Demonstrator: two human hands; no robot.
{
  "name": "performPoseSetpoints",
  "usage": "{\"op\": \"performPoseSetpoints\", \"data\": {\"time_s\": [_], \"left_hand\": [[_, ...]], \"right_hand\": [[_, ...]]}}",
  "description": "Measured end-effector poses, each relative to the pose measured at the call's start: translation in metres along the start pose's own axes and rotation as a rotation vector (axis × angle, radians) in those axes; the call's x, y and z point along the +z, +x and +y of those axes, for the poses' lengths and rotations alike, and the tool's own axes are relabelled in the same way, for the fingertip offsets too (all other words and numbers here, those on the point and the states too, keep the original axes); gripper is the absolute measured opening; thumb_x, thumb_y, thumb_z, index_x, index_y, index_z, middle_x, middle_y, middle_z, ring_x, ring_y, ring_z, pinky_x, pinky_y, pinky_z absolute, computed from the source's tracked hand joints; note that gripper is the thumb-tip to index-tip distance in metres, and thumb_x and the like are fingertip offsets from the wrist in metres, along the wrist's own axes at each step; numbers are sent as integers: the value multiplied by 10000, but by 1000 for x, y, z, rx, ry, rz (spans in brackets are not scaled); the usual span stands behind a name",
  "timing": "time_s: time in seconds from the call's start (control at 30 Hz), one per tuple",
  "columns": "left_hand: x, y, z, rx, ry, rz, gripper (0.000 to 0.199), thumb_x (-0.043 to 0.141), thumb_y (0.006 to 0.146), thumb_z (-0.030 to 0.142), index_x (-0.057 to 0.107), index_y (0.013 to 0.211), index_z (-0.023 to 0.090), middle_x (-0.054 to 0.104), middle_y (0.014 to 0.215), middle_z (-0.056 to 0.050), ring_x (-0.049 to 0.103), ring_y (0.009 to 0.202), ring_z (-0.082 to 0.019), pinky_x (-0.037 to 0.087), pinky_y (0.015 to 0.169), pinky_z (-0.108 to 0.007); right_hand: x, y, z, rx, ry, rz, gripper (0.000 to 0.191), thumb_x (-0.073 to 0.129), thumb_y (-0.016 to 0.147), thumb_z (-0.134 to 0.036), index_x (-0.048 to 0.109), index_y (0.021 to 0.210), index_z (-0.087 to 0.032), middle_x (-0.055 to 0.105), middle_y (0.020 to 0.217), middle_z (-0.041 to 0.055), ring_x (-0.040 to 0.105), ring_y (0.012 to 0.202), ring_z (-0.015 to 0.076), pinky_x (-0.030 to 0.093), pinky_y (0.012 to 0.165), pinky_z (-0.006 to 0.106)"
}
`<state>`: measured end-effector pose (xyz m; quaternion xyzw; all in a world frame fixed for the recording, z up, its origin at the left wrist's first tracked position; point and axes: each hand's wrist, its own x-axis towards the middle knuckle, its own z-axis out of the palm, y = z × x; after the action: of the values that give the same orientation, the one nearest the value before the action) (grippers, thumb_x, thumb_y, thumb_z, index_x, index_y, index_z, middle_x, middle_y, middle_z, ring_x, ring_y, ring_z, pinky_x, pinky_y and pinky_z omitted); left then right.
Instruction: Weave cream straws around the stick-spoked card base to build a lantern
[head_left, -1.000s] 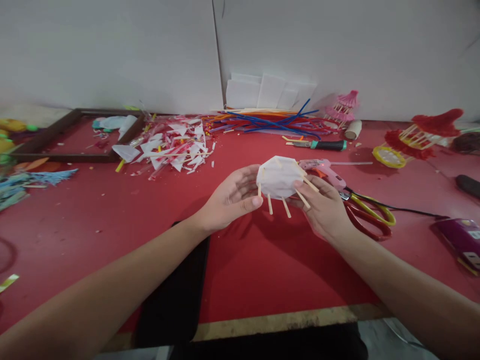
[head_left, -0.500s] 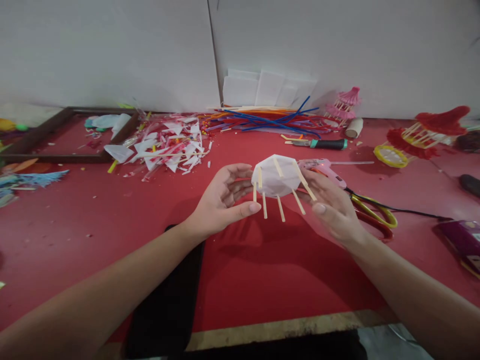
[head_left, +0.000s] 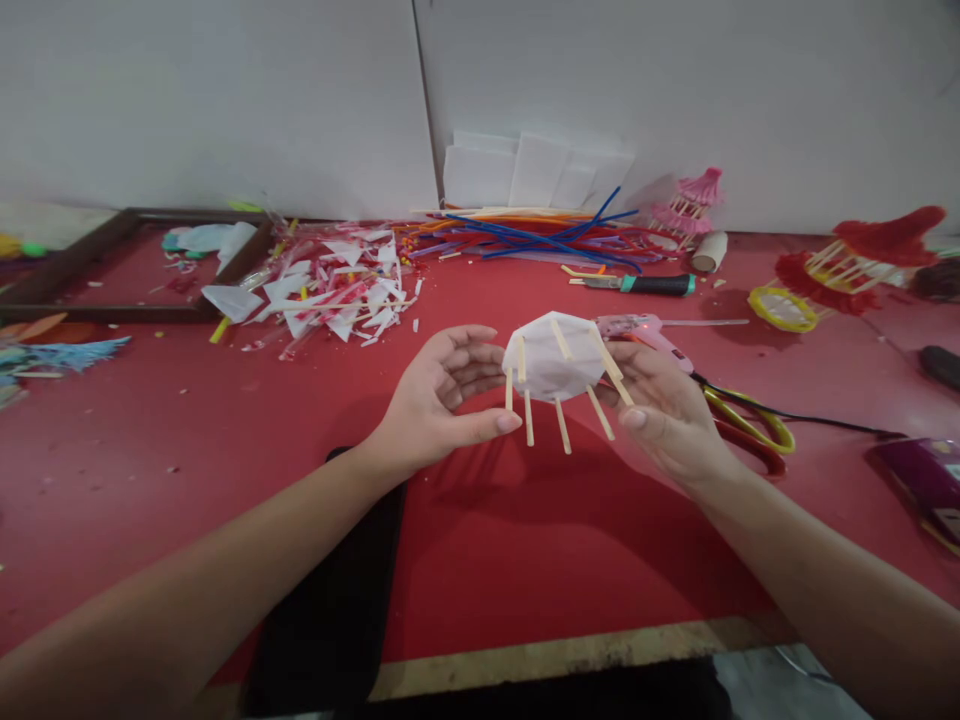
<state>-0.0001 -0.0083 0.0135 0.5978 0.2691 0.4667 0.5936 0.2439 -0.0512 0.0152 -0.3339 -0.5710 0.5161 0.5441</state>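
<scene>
A white many-sided paper piece (head_left: 551, 375) with several short wooden sticks standing out from it is held above the red table between both hands. My left hand (head_left: 450, 395) grips its left side, thumb by a stick and fingers behind the edge. My right hand (head_left: 664, 405) holds the right side, with the thumb near the end of a stick. Behind the right hand lies a pink glue gun (head_left: 649, 335), partly covered by the fingers. Scissors with yellow and red handles (head_left: 757, 425) lie just right of that hand.
A black phone-like slab (head_left: 322, 610) lies under my left forearm. Paper and plastic scraps (head_left: 337, 285) are heaped at back left beside a dark frame (head_left: 112, 312). Pipe cleaners (head_left: 540, 235), a green-black cutter (head_left: 652, 285) and a red tiered model (head_left: 847, 270) stand or lie farther back.
The paper piece tilts slightly more toward me, and its stick ends sit a little lower. Both hands keep nearly the same hold.
</scene>
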Motion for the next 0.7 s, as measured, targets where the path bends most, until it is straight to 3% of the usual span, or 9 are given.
{"op": "performPoseSetpoints", "data": {"time_s": [0.17,0.33,0.47,0.6,0.7], "left_hand": [[1,1,-1,-13,14,32,718,928,562,294,511,1141,206,689,1070,-76,703,997,-209,568,952,-349],[2,2,-1,-14,27,50,724,935,538,336,514,1110,201,695,1038,-67,708,972,-209,578,924,-342],[2,2,-1,-13,24,50,713,935,539,340,509,1095,205,691,1036,-65,707,969,-211,576,931,-356],[-1,3,-1,-5,11,17,709,933,555,348,501,1105,230,677,1055,-56,699,1005,-218,557,964,-379],[-2,3,-2,35,6,-55,828,951,505,396,473,1168,265,650,1149,-64,684,1052,-241,555,955,-387]], "right_hand": [[2,0,-1,5,-11,2,497,810,740,-424,623,1168,-256,681,1154,77,643,1095,237,583,874,382],[3,0,-3,23,-59,9,516,786,743,-482,604,1167,-250,677,1162,92,638,1104,260,610,735,359],[3,0,-5,35,-55,13,510,790,742,-474,614,1165,-249,670,1185,95,651,1065,252,614,725,361],[3,0,-3,35,-39,38,505,806,725,-470,630,1148,-258,676,1191,88,648,1105,265,597,862,425],[4,0,0,62,7,88,479,805,718,-500,647,1117,-286,686,1206,64,641,1148,265,530,1001,479]]}}
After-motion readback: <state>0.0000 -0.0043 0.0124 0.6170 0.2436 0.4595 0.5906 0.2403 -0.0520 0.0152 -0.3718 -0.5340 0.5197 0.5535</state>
